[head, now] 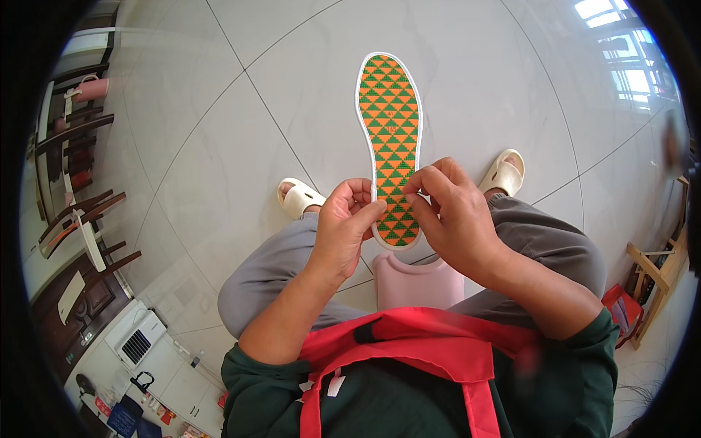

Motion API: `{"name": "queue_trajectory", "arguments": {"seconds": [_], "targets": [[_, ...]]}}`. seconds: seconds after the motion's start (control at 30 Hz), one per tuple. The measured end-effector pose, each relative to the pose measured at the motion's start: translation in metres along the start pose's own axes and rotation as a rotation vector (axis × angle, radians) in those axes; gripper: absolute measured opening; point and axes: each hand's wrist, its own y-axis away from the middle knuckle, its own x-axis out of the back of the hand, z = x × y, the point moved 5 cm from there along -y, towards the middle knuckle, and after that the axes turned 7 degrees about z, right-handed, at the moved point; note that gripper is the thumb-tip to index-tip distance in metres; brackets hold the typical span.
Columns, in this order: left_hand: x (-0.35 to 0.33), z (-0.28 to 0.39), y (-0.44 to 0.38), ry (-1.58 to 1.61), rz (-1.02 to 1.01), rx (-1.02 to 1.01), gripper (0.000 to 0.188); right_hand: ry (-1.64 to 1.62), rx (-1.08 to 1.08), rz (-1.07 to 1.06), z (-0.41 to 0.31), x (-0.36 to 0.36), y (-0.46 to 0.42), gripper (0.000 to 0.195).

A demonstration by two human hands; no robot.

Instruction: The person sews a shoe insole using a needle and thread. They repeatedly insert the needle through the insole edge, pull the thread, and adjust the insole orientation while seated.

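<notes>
A shoe insole [390,131] with orange and green triangles and a white bound edge is held upright in the picture, its narrower heel end towards me. My left hand [350,219] grips its left edge near the heel, thumb on the patterned face and fingers behind. My right hand [446,205] is at the right edge, with thumb and index fingertips close together at the patterned face. Whether a needle or thread is between those fingertips cannot be made out. Small printed marks show on the insole's upper half.
A pink plastic stool [419,284] shows between my knees, above a red apron [438,350]. Wooden chairs [76,134] and a pink mug [92,89] are at the far left. A wooden rack [660,279] and a red bag [624,312] stand at the right on the tiled floor.
</notes>
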Motion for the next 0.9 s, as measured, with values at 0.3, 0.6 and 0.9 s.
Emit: {"name": "queue_trajectory", "arguments": {"seconds": [0.3,0.6,0.9], "targets": [[-0.0002,-0.0008,-0.0002,0.004,-0.01,-0.004,0.021,0.086,0.219,0.122,-0.0053,-0.002,-0.0011,0.009],[-0.0056,-0.0011,0.0024,0.0,0.0,-0.012,0.022,0.147,0.248,0.086,-0.0044,-0.002,0.0009,0.011],[-0.007,-0.0018,0.0033,0.001,0.008,-0.02,0.021,0.161,0.236,0.066,-0.002,-0.0039,0.0013,0.012]]}}
